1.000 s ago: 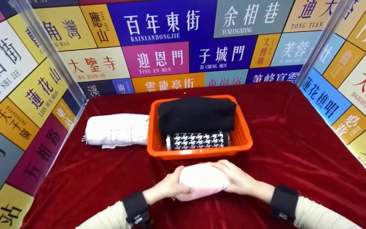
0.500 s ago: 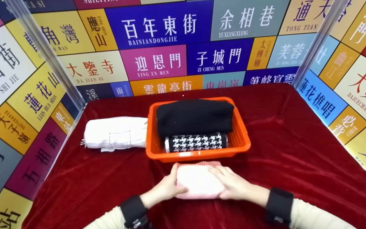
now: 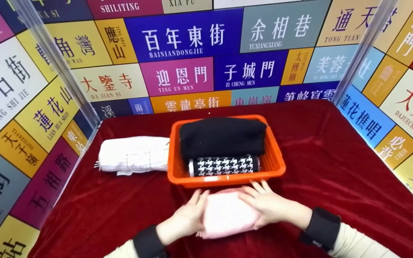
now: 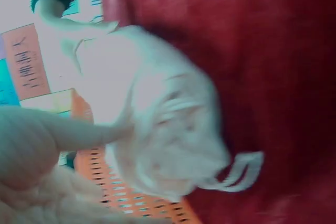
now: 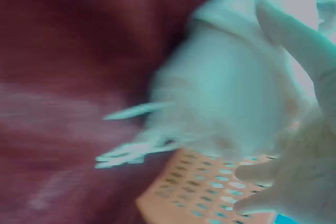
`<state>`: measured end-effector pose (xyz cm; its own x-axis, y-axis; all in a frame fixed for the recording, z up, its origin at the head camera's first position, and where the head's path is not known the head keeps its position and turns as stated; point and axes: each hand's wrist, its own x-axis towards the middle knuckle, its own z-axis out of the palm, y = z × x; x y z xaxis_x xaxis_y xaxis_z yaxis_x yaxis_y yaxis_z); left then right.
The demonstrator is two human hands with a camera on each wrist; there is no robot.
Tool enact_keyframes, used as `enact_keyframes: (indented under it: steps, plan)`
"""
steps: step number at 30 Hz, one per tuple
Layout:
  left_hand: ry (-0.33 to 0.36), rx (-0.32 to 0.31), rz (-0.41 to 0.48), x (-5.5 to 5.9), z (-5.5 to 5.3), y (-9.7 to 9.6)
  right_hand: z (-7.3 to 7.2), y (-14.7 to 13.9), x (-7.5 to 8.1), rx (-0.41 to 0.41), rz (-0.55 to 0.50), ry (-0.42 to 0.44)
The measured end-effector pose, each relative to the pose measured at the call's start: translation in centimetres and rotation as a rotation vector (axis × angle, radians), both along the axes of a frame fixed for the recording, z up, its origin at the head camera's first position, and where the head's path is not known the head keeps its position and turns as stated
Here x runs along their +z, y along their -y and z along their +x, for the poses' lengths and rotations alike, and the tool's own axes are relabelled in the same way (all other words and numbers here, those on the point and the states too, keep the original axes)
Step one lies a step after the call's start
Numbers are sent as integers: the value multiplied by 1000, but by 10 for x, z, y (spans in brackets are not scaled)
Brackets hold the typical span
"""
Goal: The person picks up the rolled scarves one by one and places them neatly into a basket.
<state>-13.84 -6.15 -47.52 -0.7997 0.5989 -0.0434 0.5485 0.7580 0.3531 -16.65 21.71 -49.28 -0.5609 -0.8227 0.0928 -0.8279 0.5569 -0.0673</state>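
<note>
A pale pink rolled cloth, perhaps a towel (image 3: 229, 214), lies in front of the orange basket, loose strands at its end. My left hand (image 3: 186, 219) is at the roll's left end, its thumb (image 4: 84, 136) laid straight against the cloth in the left wrist view. At the right end is my right hand (image 3: 273, 206), fingers spread, thumb (image 5: 289, 30) touching the roll in the right wrist view. The basket (image 3: 228, 179) holds a folded black cloth (image 3: 222, 138) and a black-and-white houndstooth roll (image 3: 224, 166).
Left of the basket, a folded white towel (image 3: 133, 156) lies right by its wall. Dark red velvet (image 3: 317, 150) covers the table. Sign-printed panels (image 3: 188, 37) stand around the back and sides, with clear corner posts (image 3: 366, 46).
The pink roll was tilted in both hands, then was lowered level before the basket. Both hands have since loosened and their fingers have spread. Basket and white towel stay in place.
</note>
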Motion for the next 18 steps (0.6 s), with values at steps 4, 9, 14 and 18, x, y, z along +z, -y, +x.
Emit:
enact_keyframes:
  steps: [4, 9, 14, 18]
  plan:
    - [106, -139, -100, -3, -21, -19, -5, 10, 4, 61, 51, 75]
    - [135, -97, -155, -19, -30, -30, -7, 17, -8, 14, 46, 147]
    - [18, -102, -60, -19, -28, -27, -5, 15, -7, -41, -73, 142]
    - [-200, -136, -66, -9, -30, -27, -6, 14, 2, -49, -121, -79]
